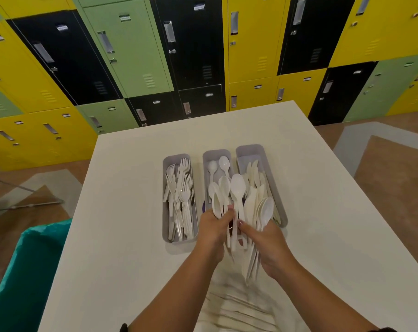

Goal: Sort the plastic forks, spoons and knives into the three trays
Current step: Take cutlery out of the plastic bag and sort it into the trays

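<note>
Three grey trays stand side by side on the white table (131,212). The left tray (166,212) holds white forks (182,188). The middle tray (206,159) holds spoons (224,162). The right tray (272,168) holds knives (255,172). My left hand (212,230) grips a few white spoons over the near end of the middle tray. My right hand (271,248) holds a mixed bundle of white cutlery (263,212), spoons and knives, and its fingertips pinch the handle of one spoon (237,188). A blurred heap of cutlery (239,305) lies on the table under my forearms.
Yellow, green and black lockers (198,56) stand behind the table's far edge. A teal-lined bin (23,271) sits on the floor at the table's near left. A grey metal stand (23,202) is on the floor at the far left.
</note>
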`<state>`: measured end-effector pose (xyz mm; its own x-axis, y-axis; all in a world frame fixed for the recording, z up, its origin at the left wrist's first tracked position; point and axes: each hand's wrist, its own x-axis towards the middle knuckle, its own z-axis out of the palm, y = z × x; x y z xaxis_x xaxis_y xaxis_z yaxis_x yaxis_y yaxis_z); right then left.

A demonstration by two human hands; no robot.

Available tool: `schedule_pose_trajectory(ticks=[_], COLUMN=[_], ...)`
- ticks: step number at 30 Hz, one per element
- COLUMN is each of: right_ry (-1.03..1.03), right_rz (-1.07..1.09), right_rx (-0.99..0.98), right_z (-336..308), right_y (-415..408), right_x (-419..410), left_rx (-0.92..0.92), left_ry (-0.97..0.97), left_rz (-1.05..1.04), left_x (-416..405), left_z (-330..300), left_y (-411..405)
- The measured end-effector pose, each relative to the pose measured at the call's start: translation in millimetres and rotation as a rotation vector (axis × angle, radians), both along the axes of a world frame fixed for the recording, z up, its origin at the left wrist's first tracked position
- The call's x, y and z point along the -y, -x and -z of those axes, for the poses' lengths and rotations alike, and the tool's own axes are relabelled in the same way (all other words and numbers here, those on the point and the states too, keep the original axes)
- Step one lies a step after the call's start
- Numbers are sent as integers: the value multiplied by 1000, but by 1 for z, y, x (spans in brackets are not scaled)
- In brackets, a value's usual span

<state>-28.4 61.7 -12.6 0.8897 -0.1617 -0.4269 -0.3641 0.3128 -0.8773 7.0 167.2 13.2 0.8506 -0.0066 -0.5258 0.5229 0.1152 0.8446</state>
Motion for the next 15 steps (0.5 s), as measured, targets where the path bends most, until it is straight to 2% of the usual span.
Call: schedule_pose_trajectory(ticks=[4,7,10,12,15], right_ry=[13,13,42,50,53], right_rz=[-9,33,41,27,26], right_rx=[9,-23,-31,-15,-23], right_z=[0,2,3,2,0], right_y=[-5,-8,-11,-13,-17], right_x=[4,5,7,8,6], left_rx=[25,45,45,71,93], left_ry=[12,-36,-1,-40,-96], left_rz=[49,6,5,49,-5], left_x=[4,6,6,10,13], left_z=[2,4,4,4,8], left_y=[-4,-11,-19,-20,-25])
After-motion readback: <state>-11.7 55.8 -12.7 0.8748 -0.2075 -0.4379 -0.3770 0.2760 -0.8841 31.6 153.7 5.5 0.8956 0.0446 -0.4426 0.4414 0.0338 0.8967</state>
